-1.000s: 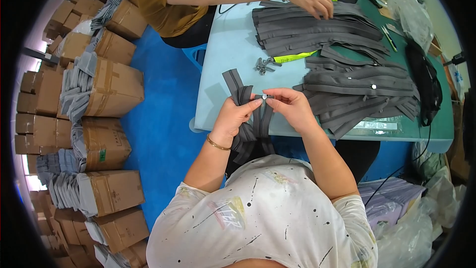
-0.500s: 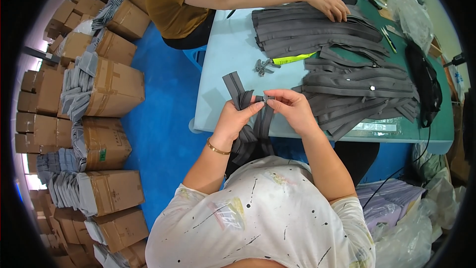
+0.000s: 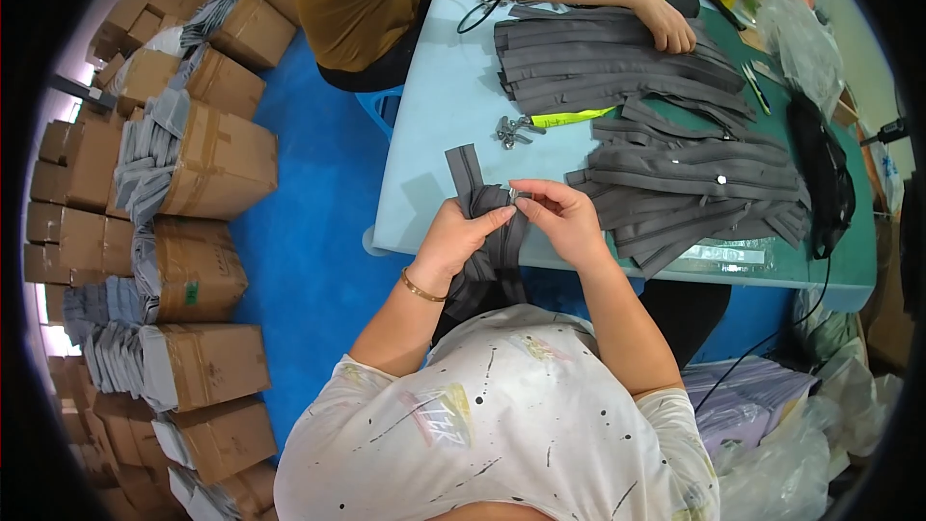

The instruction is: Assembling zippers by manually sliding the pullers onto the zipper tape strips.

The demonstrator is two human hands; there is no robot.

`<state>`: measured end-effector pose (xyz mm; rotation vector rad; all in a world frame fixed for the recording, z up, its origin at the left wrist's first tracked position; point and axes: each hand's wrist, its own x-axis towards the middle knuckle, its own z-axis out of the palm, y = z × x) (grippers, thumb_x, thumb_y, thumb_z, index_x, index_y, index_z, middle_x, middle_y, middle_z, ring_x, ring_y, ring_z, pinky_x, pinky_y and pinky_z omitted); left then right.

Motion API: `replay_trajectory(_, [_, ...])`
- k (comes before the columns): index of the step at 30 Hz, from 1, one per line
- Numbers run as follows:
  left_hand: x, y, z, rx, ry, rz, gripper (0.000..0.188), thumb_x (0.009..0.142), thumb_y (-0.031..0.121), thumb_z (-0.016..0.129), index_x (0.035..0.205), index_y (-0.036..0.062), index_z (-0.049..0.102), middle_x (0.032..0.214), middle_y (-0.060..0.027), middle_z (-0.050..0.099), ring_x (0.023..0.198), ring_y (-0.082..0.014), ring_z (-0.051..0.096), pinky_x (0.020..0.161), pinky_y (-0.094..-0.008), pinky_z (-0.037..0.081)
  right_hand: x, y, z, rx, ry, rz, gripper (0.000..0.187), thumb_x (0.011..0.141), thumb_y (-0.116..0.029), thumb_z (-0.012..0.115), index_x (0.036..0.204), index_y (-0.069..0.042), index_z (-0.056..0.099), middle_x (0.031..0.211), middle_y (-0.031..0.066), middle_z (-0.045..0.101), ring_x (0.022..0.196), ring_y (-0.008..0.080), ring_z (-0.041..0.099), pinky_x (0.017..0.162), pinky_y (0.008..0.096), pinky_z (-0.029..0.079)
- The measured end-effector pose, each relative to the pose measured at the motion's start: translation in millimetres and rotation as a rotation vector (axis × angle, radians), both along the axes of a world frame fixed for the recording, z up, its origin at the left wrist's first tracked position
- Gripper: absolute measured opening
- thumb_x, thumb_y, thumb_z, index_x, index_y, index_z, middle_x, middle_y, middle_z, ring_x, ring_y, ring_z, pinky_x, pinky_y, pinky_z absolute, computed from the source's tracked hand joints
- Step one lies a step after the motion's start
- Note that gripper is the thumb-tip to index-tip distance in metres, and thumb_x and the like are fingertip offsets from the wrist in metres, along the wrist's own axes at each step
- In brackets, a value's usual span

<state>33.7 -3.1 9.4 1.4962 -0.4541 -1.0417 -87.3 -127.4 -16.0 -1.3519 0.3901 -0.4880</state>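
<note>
Just off the table's near edge, my left hand [image 3: 449, 239] pinches a dark grey zipper tape [image 3: 465, 170], whose one end sticks up above the fingers while the rest hangs down in folds towards my lap. My right hand [image 3: 569, 222] pinches a small silvery zipper slider [image 3: 513, 195] against the tape; fingertips hide much of it. Beyond my hands lies a little heap of metal zipper sliders [image 3: 513, 132], beside a bright yellow-green strip [image 3: 571, 118]. To the right, grey zipper tapes [image 3: 690, 169] are piled, with another row of tapes [image 3: 608, 58] behind.
A co-worker's hand [image 3: 666, 25] rests on the far row of tapes. Tweezers or snips [image 3: 756, 87] and a black pouch [image 3: 820, 174] lie on the table [image 3: 424, 87]'s right side. Cardboard boxes [image 3: 217, 159] with grey pieces are stacked left; plastic bags [image 3: 781, 453] sit lower right.
My hands stay together at the zipper tape, with the right fingers shifted slightly over the slider. The co-worker's arm has moved a little to the right. The whole view has shifted slightly.
</note>
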Motion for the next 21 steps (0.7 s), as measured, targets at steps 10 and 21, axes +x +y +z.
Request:
replay_trajectory(10, [-4.2, 0.1, 7.6, -0.016, 0.007, -0.014, 0.022, 0.079, 0.012, 0.070, 0.095, -0.0013, 0.064, 0.087, -0.0030, 0.064, 0.078, -0.0080, 0.057, 0.068, -0.0225, 0.046, -0.8, 1.1, 2.4, 0.014, 0.033, -0.006, 0.025, 0.083, -0.001, 0.061, 0.107, -0.005, 0.065, 0.084, -0.0006, 0.063, 0.075, 0.0049, 0.053, 0.070, 0.0190, 0.043])
replay_trajectory(21, [-7.6, -1.8, 7.2, -0.053, -0.037, 0.017, 0.018, 0.077, 0.017, 0.072, 0.082, 0.0025, 0.063, 0.060, 0.0073, 0.047, 0.047, -0.0007, 0.032, 0.041, -0.0195, 0.021, 0.1, 3.3, -6.5, -0.054, 0.026, -0.033, 0.025, 0.082, -0.002, 0.063, 0.106, -0.008, 0.066, 0.086, 0.0008, 0.062, 0.074, 0.0055, 0.054, 0.068, 0.0183, 0.043])
